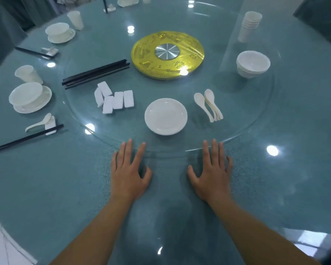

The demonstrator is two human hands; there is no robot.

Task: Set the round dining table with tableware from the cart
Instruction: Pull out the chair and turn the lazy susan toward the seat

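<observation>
My left hand (129,172) and my right hand (211,172) lie flat, palms down and fingers apart, on the blue round table (55,188), fingertips at the near rim of the glass turntable (256,121). Neither holds anything. Just beyond them on the glass sits a stack of white plates (165,116). To its right lie several nested white spoons (210,105); to its left several white chopstick rests (113,99) and a bundle of black chopsticks (96,73). White bowls (253,64) and stacked paper cups (249,26) stand at the far right.
A gold disc with a metal hub (167,54) marks the turntable's centre. Along the left edge are laid place settings: a bowl on a plate (30,97) with cup, spoon, rest and chopsticks (25,138), and another setting (60,32) farther back. Grey-covered chairs ring the table.
</observation>
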